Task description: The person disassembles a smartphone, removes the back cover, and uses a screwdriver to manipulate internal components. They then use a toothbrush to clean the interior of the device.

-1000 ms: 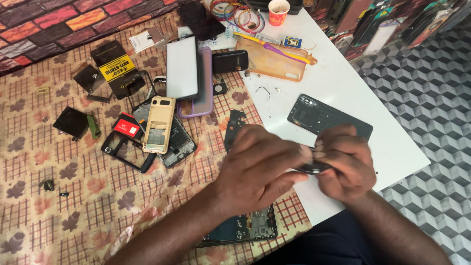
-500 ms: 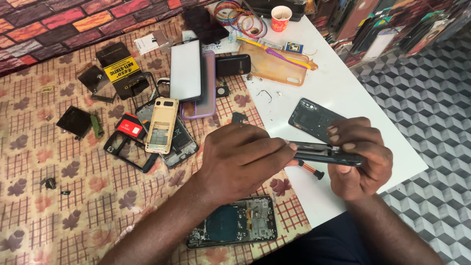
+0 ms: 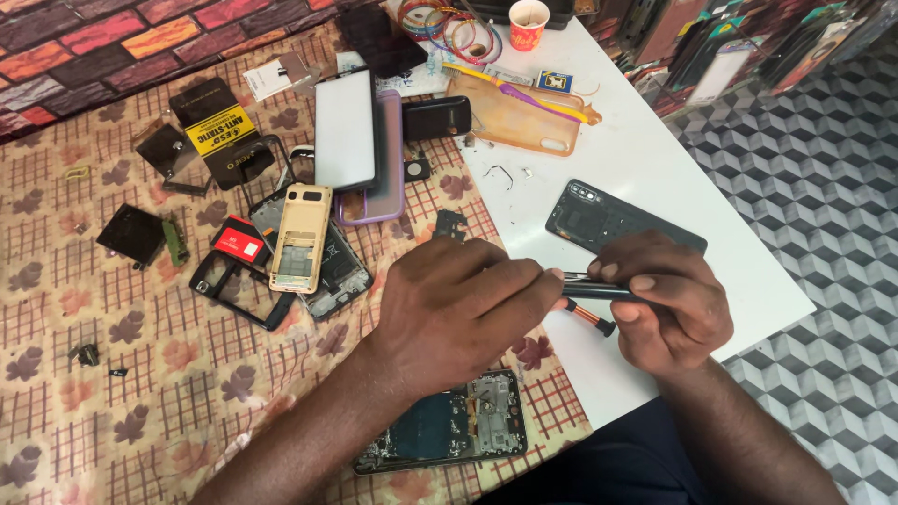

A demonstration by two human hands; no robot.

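Far left of the counter (image 3: 655,159), on the patterned cloth (image 3: 56,374): two tiny dark parts (image 3: 89,354) lie loose near the edge; a sleeve or elbow drag could sweep them off, and they would be hard to find on that pattern. Next, a cluster of stripped handsets: black frame (image 3: 234,290), red-labelled battery (image 3: 239,241), gold keypad phone shell (image 3: 299,236), stacked one over another; a nudge could shift the pile. Behind them a white-backed phone (image 3: 344,131) lies on a purple case (image 3: 385,159). Centre front: opened phone with exposed board (image 3: 444,430) sits right under the left forearm, near the counter's front edge; risk judged as the arm pressing or dragging across the bare circuitry, or pushing it off. Left hand (image 3: 458,313) is closed over one end of a thin dark phone piece (image 3: 599,291), held edge-on above the white surface; right hand (image 3: 669,304) is pinched on the other end, thumb and fingers clamped. Both hands close together, nearly touching. Held by its ends, the piece could flex or crack if the hands twist against each other; a slip could drop it on the small orange-handled tool (image 3: 591,320) lying just below. Right: dark phone back cover (image 3: 608,224) lies flat just beyond the right hand, within easy reach of a knock. Rear: paper cup (image 3: 528,21); contents not visible, spill possible if bumped.
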